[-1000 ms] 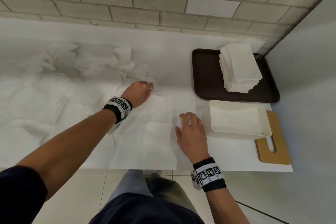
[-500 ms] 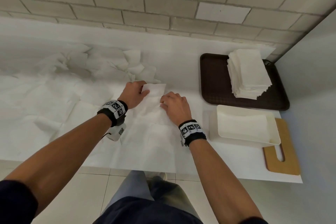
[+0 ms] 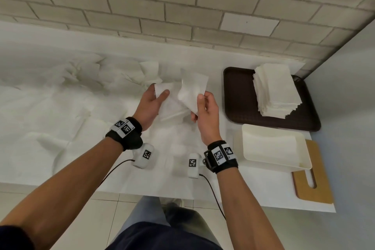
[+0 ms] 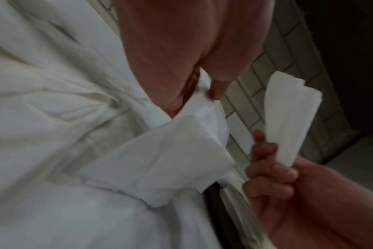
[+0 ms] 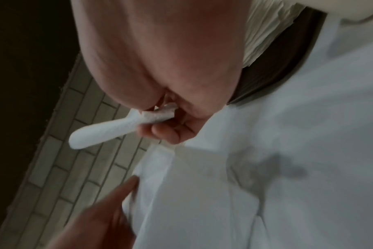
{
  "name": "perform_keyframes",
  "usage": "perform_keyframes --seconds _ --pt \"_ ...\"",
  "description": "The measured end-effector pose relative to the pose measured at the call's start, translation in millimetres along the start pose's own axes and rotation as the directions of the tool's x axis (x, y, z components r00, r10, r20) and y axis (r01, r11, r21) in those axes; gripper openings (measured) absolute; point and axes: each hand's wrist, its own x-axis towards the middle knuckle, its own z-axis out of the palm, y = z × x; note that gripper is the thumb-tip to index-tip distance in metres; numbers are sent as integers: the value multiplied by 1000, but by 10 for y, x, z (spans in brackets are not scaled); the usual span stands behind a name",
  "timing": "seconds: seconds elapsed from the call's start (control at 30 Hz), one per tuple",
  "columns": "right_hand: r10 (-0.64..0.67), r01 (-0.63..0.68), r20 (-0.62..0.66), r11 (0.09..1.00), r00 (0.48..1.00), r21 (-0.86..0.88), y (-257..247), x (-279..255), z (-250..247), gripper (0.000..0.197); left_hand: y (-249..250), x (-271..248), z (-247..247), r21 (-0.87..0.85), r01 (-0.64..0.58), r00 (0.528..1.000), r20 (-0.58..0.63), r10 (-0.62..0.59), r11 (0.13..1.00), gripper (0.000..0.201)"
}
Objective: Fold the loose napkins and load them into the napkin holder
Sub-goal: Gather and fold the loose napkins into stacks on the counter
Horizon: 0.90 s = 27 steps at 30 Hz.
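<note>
Head view: napkin lifted off the desk, no longer pressed flat as half a second ago; left hand and right hand each pinching an end, so folding likely under way in the air. Napkin holder at 4 o'clock, well apart.

Left wrist: thumb and fingers pinching paper.

Right wrist: grip pinched on a folded end.

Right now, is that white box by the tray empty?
Not empty: the napkin holder lies open-topped with white napkins flat inside. How many, cannot tell.
</note>
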Motion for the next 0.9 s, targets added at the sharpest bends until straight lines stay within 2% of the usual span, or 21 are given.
perform_keyframes --seconds 0.13,0.3,0.4,0.57,0.63,0.7,0.73,0.8,0.83,0.9 --pt "69 -76 -54 987 996 -142 144 -67 103 34 -32 -56 126 -62 90 994 74 -85 994 34" --pt "79 -86 -33 947 996 -310 349 -92 64 34 -36 -74 103 -99 259 964 -33 -264 961 36" --pt "54 -55 -14 934 998 -354 347 -87 28 25 39 -73 89 -127 287 954 -57 -295 950 35" --pt "15 -12 4 918 1000 -395 318 -91 79 22 52 -63 128 -187 281 952 -71 -298 941 43" --pt "13 -15 -9 916 1000 -400 304 -103 120 20 59 -66 165 -210 263 958 -57 -280 942 48" --pt "-2 -11 -35 929 999 -370 247 -132 165 20 22 -54 152 -107 192 978 -60 -199 976 43" --pt "-17 4 -33 935 999 -354 209 -159 178 26 6 -63 132 -11 138 988 -73 -138 990 38" --pt "-78 85 32 912 996 -401 164 -214 179 39 2 -73 103 145 39 994 -111 -23 989 34" --pt "-109 135 83 882 991 -452 156 -241 171 38 19 -73 89 194 1 991 -128 24 981 36" --pt "-170 250 197 812 966 -527 173 -298 130 21 123 -79 79 245 -68 984 -144 105 967 41"
